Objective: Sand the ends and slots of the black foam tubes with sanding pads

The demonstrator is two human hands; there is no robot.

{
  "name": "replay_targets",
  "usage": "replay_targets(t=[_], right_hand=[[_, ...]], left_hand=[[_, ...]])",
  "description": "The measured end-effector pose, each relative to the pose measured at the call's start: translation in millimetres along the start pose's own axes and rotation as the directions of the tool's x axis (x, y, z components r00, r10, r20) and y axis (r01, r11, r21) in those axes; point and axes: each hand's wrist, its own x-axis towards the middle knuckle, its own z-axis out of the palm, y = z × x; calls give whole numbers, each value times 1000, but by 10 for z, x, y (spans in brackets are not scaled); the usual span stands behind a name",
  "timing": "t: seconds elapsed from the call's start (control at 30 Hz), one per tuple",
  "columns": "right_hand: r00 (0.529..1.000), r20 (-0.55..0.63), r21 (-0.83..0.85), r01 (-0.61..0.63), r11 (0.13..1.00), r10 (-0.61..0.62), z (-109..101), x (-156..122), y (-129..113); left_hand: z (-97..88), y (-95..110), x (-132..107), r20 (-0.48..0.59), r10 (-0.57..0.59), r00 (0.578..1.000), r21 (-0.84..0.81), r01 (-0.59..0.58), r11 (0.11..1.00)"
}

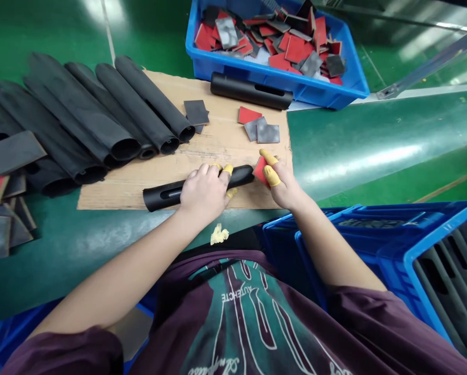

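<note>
On a sheet of cardboard (202, 153) spread over the green table (315, 151), a black tube (155, 200) was gripped near the front edge by the left hand (205, 192), which was curled over its middle, while a red pad (260, 170) was pinched by the right hand (282, 182) just beside the tube's right end; whether pad and tube touched could not be told. Yellow covers (271, 176) were worn on fingers of both hands. Beyond, another tube (251, 91) was placed along a blue bin (319, 94) heaped with pads, and dark tubes (104, 109) were lined up at left.
</note>
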Motion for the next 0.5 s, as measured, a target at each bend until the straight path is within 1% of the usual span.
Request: replay_targets(t=[0.13,0.27,0.33,0.4,0.43,0.5], right_hand=[[993,-32,-11,-113,994,112,43,24,-152],[980,-56,-97,-193,976,189,10,6,-289],[982,-21,-40,-190,981,189,22,-6,-335],[988,8,57,-153,987,153,68,-7,-378],[991,-3,86,-133,987,134,97,-4,-400],[992,-53,83,-111,990,116,151,3,-439]], left_hand=[[12,6,8,-14,-7,1000,14,8,1000],[40,5,7,-13,-13,1000,-5,13,1000],[55,8,3,-15,-20,1000,-32,20,999],[66,12,0,-20,-27,999,-53,26,998],[70,15,0,-21,-30,999,-57,29,998],[73,21,4,-21,-39,999,-55,38,998]])
